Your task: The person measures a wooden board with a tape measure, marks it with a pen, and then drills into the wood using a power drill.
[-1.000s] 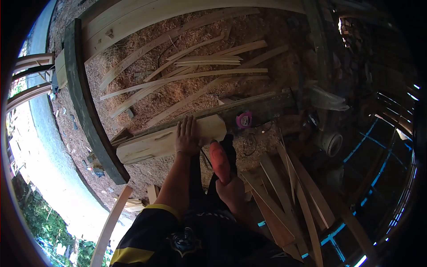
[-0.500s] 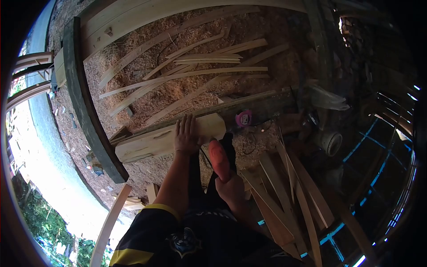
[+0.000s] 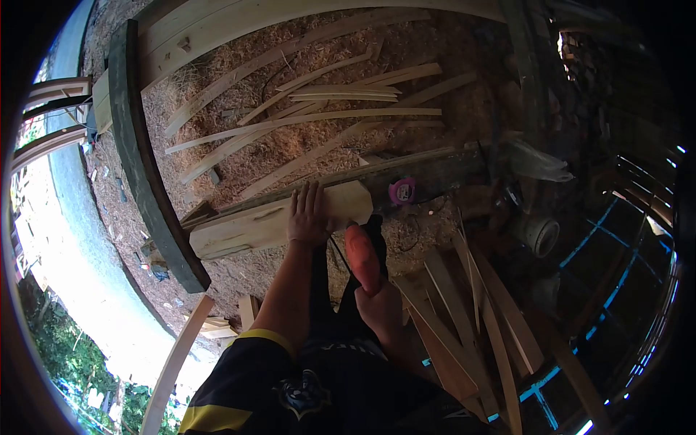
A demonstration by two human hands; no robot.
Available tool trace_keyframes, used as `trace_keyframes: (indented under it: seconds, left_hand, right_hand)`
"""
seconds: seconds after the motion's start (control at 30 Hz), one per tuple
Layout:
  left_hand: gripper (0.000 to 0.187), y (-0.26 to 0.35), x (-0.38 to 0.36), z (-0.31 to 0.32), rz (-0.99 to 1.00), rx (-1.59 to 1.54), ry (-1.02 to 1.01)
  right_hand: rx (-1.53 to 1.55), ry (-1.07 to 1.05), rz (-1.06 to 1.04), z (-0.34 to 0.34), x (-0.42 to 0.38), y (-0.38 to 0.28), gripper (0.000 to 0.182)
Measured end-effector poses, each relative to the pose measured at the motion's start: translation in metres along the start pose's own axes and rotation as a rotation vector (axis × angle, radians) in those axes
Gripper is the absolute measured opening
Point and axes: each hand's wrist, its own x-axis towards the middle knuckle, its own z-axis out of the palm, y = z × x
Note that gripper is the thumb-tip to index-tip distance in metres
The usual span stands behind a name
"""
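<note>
My left hand [image 3: 308,215] lies flat on a pale wooden board [image 3: 246,233], its fingers stretched across the top face. The board has an angled right end and rests along a dark beam [image 3: 453,172]. Closed round the rear of a red-orange power tool [image 3: 362,257] is my right hand [image 3: 380,308]. The tool's front end is close to the board's near edge, a little right of my left hand; its tip is hidden. A pink tape measure [image 3: 402,191] sits on the dark beam just beyond the board's right end.
Thin wood strips [image 3: 304,122] lie over sawdust on the far side. A dark crossbeam [image 3: 148,167] runs down the left. Several planks [image 3: 482,319] lean at the lower right, and a pale round container [image 3: 540,235] stands at the right.
The whole view has shifted slightly. My left hand stays flat on the board, and the power tool in my right hand keeps nearly the same place beside it.
</note>
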Motion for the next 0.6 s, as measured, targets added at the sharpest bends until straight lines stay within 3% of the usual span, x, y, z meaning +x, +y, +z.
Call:
trace_keyframes:
  seconds: [0.6]
  left_hand:
    - [0.099,-0.0006,0.0006,-0.0014,0.010,-0.004,0.005]
  right_hand:
    - [-0.047,-0.008,-0.011,0.0045,0.0019,-0.0028,0.028]
